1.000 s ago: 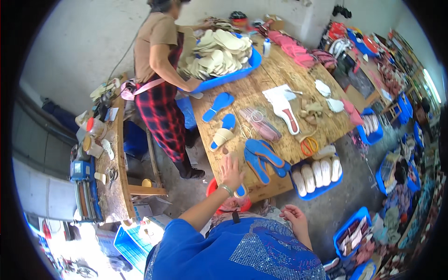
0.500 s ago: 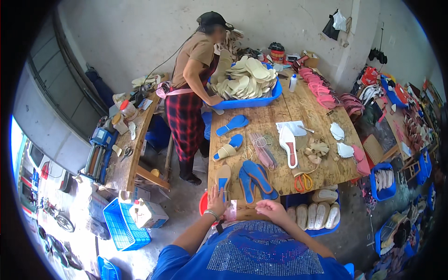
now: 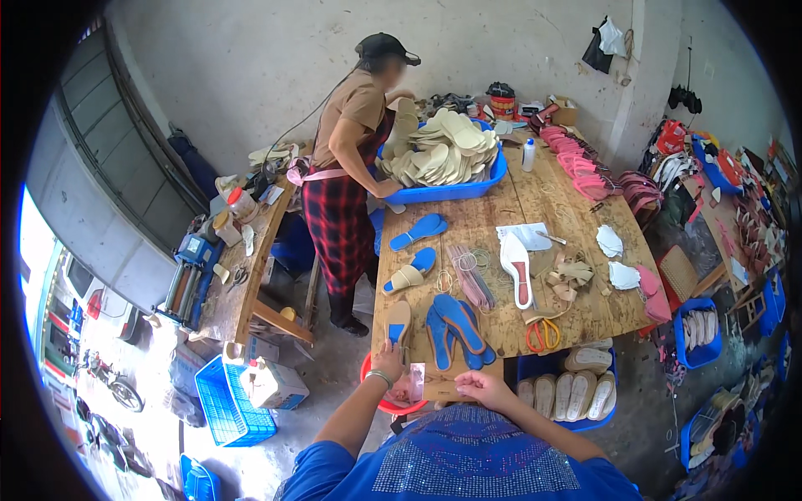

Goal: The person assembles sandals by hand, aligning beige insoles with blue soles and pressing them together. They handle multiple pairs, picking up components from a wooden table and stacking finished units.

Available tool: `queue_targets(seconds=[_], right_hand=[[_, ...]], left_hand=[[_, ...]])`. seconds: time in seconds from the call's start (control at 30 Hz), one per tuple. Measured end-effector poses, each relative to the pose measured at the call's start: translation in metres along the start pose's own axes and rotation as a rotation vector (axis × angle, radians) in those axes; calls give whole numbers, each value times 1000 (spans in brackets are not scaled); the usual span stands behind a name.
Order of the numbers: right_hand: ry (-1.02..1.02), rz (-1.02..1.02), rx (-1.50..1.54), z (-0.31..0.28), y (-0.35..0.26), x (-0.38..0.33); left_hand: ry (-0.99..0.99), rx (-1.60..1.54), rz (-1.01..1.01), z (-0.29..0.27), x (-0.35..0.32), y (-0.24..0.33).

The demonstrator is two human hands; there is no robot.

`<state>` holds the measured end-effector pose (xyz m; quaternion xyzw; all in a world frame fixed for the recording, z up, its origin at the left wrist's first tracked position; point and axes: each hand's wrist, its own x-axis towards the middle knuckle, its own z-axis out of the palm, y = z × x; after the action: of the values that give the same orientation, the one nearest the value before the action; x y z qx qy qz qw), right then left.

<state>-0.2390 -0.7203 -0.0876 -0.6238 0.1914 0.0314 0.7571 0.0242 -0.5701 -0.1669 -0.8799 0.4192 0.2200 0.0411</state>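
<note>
My left hand (image 3: pixel 387 361) is at the near end of a sandal (image 3: pixel 398 315) with a tan upper and a blue sole part, its fingers closed on that end. My right hand (image 3: pixel 487 390) hovers at the table's near edge, fingers curled together; whatever they may hold is hidden. Between the hands, farther in, several blue insoles (image 3: pixel 458 326) lie overlapping. Beyond the left hand are another sandal (image 3: pixel 408 271) with a tan strap and a pair of blue insoles (image 3: pixel 419 231) tied together.
A co-worker (image 3: pixel 347 159) stands at the left beside a blue tub (image 3: pixel 455 192) heaped with cream soles. On the wooden table (image 3: pixel 501 210) are orange-handled scissors (image 3: pixel 543 335), a white sole (image 3: pixel 516 269) and pink straps (image 3: pixel 469 275). A red basin (image 3: pixel 368 367) and a crate of soles (image 3: pixel 573 422) sit below.
My left hand has drawn back toward me, from lying spread along the sandal to closing at its near end. My right hand has moved slightly nearer to me.
</note>
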Motion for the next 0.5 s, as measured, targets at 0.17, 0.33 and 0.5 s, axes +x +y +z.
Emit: queue_targets(seconds=[0.17,0.33,0.5], right_hand=[[-96,0,53,11,7,14],[-89,-50,31,13,14,19],[-114,-6,-18,12,1,12]], left_hand=[[-35,-44,-32,4,10,-20],[-140,-2,-7,-15,14,-10],[-148,24,2,-23,12,-11]])
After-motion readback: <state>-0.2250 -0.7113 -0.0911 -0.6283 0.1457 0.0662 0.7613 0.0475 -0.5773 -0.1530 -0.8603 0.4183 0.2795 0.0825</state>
